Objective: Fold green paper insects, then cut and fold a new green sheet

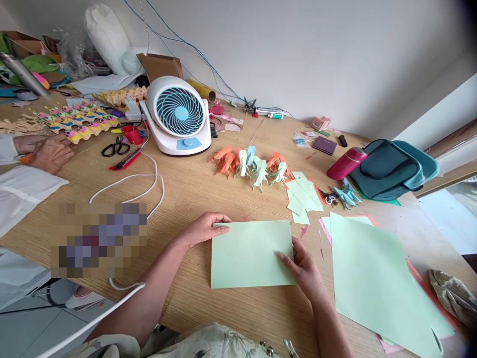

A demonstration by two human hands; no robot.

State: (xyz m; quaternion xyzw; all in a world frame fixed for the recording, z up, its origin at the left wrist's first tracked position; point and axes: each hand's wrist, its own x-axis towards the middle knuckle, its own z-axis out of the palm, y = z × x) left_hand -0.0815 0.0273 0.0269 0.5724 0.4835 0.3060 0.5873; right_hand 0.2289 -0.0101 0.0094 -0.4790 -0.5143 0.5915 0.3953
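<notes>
Holding a pale green sheet (251, 256) by two sides, both bare hands worked over the wooden table (179, 199), close to the person's body. The left hand (206, 228) had its grip closed on the upper left corner, with the thumb on top of the paper. The right hand (303, 266) pinched the right edge; its thumb lay flat upon the surface, and its other fingers went partly behind the sheet, so I could not tell fully how they were placed. Whether the sheet was one layer or folded, I could not tell either.

Beyond the sheet stood a group of folded paper figures: orange ones (225, 161), pale green ones (260, 171) and a light blue one (251, 155). Just beside them, to the right, small green paper pieces (303, 196) overlapped in a loose pile. Nearer to the right hand, but apart from it, large green sheets (368, 278) lay over some pink and orange paper. Behind these, a red bottle (346, 164) leaned against a teal bag (391, 166). Farther back stood a white fan (181, 113), and at the far left a co-worker's hand (54, 151) rested near a painted egg tray (89, 132).
</notes>
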